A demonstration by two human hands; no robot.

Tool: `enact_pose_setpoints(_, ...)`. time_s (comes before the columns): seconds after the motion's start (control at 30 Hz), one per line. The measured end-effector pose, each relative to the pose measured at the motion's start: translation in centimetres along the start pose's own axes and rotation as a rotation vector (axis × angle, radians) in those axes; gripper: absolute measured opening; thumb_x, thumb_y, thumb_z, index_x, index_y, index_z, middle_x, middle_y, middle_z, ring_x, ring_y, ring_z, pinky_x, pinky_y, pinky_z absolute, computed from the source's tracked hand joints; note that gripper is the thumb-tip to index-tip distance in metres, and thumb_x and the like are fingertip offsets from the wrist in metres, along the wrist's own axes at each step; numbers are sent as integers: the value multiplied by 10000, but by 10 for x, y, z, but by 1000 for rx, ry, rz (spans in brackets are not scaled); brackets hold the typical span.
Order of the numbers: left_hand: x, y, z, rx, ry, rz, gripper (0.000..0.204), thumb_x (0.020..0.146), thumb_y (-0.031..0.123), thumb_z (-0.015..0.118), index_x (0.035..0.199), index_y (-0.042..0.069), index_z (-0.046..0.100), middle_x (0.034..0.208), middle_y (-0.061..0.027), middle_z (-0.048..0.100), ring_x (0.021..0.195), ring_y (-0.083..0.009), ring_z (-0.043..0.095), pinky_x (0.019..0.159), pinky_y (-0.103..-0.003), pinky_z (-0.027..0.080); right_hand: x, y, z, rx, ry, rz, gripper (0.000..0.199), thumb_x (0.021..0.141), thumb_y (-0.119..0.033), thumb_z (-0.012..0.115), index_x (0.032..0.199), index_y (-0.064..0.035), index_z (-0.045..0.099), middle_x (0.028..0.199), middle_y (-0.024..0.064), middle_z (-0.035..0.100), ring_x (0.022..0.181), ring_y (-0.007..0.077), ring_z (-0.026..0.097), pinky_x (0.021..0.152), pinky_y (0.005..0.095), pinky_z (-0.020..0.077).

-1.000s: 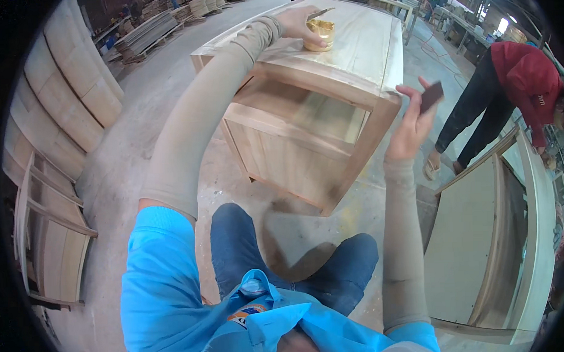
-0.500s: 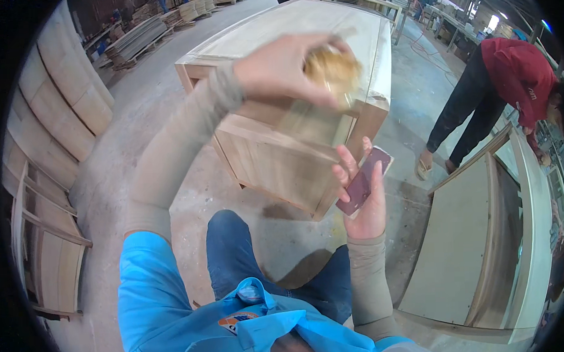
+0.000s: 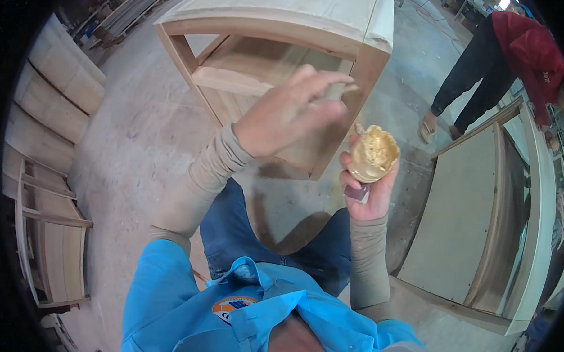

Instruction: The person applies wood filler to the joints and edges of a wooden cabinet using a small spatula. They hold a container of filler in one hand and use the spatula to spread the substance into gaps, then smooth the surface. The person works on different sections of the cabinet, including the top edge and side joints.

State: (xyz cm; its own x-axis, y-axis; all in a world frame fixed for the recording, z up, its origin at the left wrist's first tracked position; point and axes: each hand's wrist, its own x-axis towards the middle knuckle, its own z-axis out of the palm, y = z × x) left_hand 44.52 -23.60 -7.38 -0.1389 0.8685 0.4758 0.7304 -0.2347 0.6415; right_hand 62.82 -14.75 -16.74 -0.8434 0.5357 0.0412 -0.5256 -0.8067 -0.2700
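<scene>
Two hands up in front of my feed. Right hand closed around small yellowish cup of pale paste, cup tilted, open side facing camera; dark flat object pinched under it against palm, can't tell what. Left hand open, fingers spread, blurred, just left of cup, not touching it. Behind hands: bare wooden cabinet on concrete floor. Second person in red top far right, bent over. Wooden panel leaning at right.
</scene>
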Motion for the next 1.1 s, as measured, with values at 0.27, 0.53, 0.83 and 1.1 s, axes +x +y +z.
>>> enact_pose_setpoints(0.27, 0, -33, 45, -74, 550, -45, 191, 925, 170, 544, 895, -7, 608, 800, -97, 528, 664, -204, 527, 634, -292, 431, 18, -19, -37, 69, -110, -39, 678, 918, -475, 462, 1421, -51, 294, 1376, 156, 419, 854, 240, 545, 490, 253, 454)
enact_pose_setpoints(0.53, 16, -55, 89, -356, 725, -80, 106, 871, 63, 601, 938, -9, 643, 810, -68, 553, 696, -146, 536, 610, -262, 434, 43, -10, -45, 46, -98, 37, 595, 927, -457, 438, 1374, -71, 367, 1473, 208, 282, 841, 227, 571, 504, 249, 464)
enact_pose_setpoints(0.83, 32, -63, 97, -448, 823, -80, 94, 831, 75, 681, 897, 8, 670, 835, -6, 561, 738, -38, 546, 456, -172, 459, 57, -18, -50, 39, -94, 63, 549, 932, -425, 441, 1351, -72, 415, 1462, 241, 283, 928, 275, 584, 556, 270, 472)
enact_pose_setpoints(1.1, 38, -65, 98, -406, 871, -73, 73, 794, 75, 709, 826, 26, 666, 772, -16, 610, 704, -76, 547, 620, -226, 448, 60, -16, -43, -72, -46, 35, 522, 947, -424, 427, 1333, -74, 425, 1350, 217, 427, 931, 278, 609, 531, 264, 487)
